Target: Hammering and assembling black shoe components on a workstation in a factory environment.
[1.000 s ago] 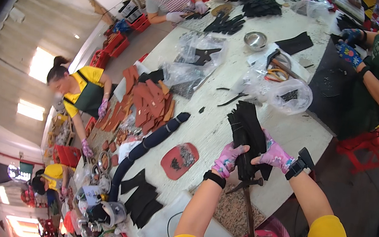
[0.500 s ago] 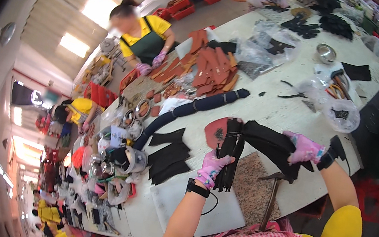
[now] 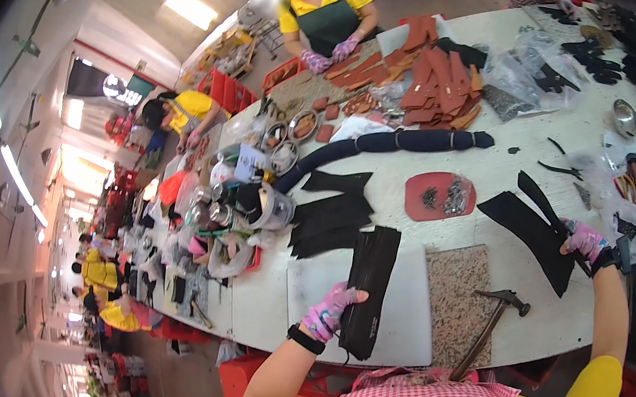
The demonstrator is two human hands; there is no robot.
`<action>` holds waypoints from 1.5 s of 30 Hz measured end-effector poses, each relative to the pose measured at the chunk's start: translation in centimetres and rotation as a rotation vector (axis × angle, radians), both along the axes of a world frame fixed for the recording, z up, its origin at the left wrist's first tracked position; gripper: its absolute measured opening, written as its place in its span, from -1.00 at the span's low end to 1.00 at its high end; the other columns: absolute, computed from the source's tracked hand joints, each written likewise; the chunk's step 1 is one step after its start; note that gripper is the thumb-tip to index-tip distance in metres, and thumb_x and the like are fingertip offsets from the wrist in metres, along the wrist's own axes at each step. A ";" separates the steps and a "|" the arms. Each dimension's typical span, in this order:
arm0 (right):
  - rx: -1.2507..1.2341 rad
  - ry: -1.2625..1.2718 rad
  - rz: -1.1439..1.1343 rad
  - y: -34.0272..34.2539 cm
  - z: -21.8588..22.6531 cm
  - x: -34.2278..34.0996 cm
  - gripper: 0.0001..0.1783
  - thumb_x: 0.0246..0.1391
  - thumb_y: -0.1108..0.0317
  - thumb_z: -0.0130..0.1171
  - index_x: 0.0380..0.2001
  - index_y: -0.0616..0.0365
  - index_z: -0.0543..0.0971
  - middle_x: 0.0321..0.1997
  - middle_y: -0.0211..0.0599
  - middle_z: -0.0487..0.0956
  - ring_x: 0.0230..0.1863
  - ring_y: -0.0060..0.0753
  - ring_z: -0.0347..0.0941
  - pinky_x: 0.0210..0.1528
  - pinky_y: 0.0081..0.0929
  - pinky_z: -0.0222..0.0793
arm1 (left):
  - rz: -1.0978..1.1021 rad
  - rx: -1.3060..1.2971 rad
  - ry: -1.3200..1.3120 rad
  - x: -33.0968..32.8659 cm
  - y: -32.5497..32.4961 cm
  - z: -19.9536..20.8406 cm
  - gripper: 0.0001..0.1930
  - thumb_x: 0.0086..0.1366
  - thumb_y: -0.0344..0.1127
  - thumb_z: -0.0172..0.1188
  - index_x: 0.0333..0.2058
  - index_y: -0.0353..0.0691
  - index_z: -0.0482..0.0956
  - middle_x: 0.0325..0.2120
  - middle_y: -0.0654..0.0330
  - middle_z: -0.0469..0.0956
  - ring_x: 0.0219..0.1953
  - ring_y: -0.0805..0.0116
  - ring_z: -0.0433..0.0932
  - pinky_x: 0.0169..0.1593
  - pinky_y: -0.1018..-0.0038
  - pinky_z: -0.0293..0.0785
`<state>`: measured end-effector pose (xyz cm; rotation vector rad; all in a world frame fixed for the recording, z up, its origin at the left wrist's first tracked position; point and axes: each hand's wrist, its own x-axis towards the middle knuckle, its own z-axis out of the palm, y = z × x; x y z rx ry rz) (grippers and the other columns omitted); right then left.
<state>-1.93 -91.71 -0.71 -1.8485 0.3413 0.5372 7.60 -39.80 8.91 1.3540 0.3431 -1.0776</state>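
Observation:
My left hand (image 3: 328,313), in a pink patterned glove with the fingertips bare, grips a narrow stack of black strips (image 3: 374,277) upright over a white board (image 3: 409,315). Farther right, my right hand (image 3: 585,241), gloved the same way, is closed on the end of some wide black flat pieces (image 3: 530,234), which fan out to the left above the table. Between the hands lies a speckled stone slab (image 3: 454,280) with a hammer (image 3: 489,327) resting on it. Beyond the slab is a red dish (image 3: 420,201) holding small dark metal bits.
More black pieces (image 3: 332,215) lie left of the board. Behind them stretches a long dark-blue padded roll (image 3: 380,144). Bowls and a bucket (image 3: 277,210) crowd the left edge. Pliers (image 3: 561,168) lie at the far right. Across the table a co-worker (image 3: 325,15) handles brown pieces.
My hands have moved apart, the right one carrying its black pieces rightward, the left holding its stack over the white board. The red dish has come into full view. The whole view has shifted.

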 end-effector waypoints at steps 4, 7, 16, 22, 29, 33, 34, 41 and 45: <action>-0.280 0.177 0.000 0.2 -5.5 1.3 -0.16 -0.59 0.36 0.29 0.00 0.24 0.38 -0.09 -0.08 0.51 -0.05 -0.14 0.43 0.00 -0.37 0.32 | 0.125 -0.114 -0.078 -1.2 -1.7 -0.3 -0.51 -0.02 -0.32 0.28 -0.10 -0.33 0.37 -0.31 0.16 0.51 -0.34 0.35 0.54 -0.26 0.41 0.52; -0.518 0.251 -0.075 2.2 -3.9 1.8 -0.05 -0.56 0.25 0.39 0.07 0.25 0.29 -0.02 0.02 0.46 0.03 -0.04 0.38 0.08 -0.33 0.27 | 0.229 -0.191 -0.102 -1.8 -1.9 0.1 -0.52 0.00 -0.33 0.27 -0.08 -0.34 0.36 -0.30 0.18 0.50 -0.33 0.35 0.54 -0.22 0.41 0.52; -0.854 -0.221 -0.399 5.1 -8.9 2.3 -0.21 -0.09 0.26 0.22 0.16 0.36 0.14 0.21 0.11 0.21 0.25 -0.05 0.10 0.27 -0.31 0.01 | 0.327 -0.189 -0.246 -4.4 1.7 -1.1 -0.50 0.02 -0.22 0.29 -0.09 -0.36 0.40 -0.22 0.23 0.48 -0.18 0.41 0.44 -0.04 0.49 0.36; 0.207 -0.390 0.288 36.7 5.2 1.8 0.00 -0.37 0.37 0.43 0.19 0.22 0.13 0.07 -0.19 0.32 -0.01 -0.36 0.28 0.01 -0.43 0.26 | 0.429 -0.212 -0.479 -6.0 3.7 -3.8 -0.53 0.04 -0.20 0.29 -0.10 -0.25 0.40 -0.27 0.26 0.46 -0.20 0.47 0.41 -0.07 0.50 0.35; 0.844 -0.096 0.290 47.7 9.7 5.6 -0.14 -0.49 0.48 0.32 0.06 0.21 0.29 -0.10 -0.29 0.46 -0.08 -0.40 0.40 -0.02 -0.48 0.33 | 0.585 0.012 -0.786 -4.5 13.1 -4.2 -0.35 0.05 0.06 0.26 0.00 -0.24 0.31 -0.34 0.28 0.44 -0.31 0.54 0.40 -0.22 0.56 0.38; 1.246 0.258 0.349 51.4 9.4 6.7 -0.15 -0.46 0.22 0.20 0.01 0.41 0.27 -0.16 0.13 0.45 -0.31 0.06 0.49 -0.27 -0.05 0.47 | 0.671 -0.534 -0.418 -4.9 20.5 -5.0 -0.33 0.01 0.10 0.29 0.01 -0.14 0.29 -0.60 0.49 0.22 -0.67 0.73 0.07 -0.67 0.69 -0.10; 1.242 0.266 0.361 53.0 9.2 6.4 -0.15 -0.46 0.22 0.20 0.01 0.41 0.27 -0.16 0.13 0.45 -0.31 0.06 0.49 -0.27 -0.05 0.47 | 0.641 -0.720 -0.372 -5.0 22.3 -5.6 -0.25 0.00 0.09 0.29 0.08 -0.15 0.23 -0.46 0.40 0.41 -0.52 0.63 0.35 -0.54 0.67 0.24; 1.043 0.463 0.663 63.2 9.0 8.2 -0.21 -0.38 0.31 0.22 0.03 0.42 0.27 -0.05 0.04 0.44 -0.10 -0.03 0.44 -0.06 -0.22 0.39 | 0.720 -1.038 -0.267 -7.6 30.8 -9.0 -0.47 0.07 -0.09 0.26 -0.07 -0.30 0.41 -0.20 0.11 0.51 -0.19 0.33 0.51 -0.11 0.46 0.42; 0.502 -0.125 0.580 66.6 6.7 8.9 -0.23 -0.37 0.31 0.34 0.00 0.34 0.32 -0.14 -0.18 0.46 -0.11 -0.30 0.40 -0.06 -0.42 0.33 | 0.882 -0.519 -0.183 -8.8 33.6 -5.2 -0.82 0.08 -0.19 0.28 -0.46 -0.14 0.54 -0.74 0.39 0.40 -0.73 0.58 0.34 -0.65 0.66 0.18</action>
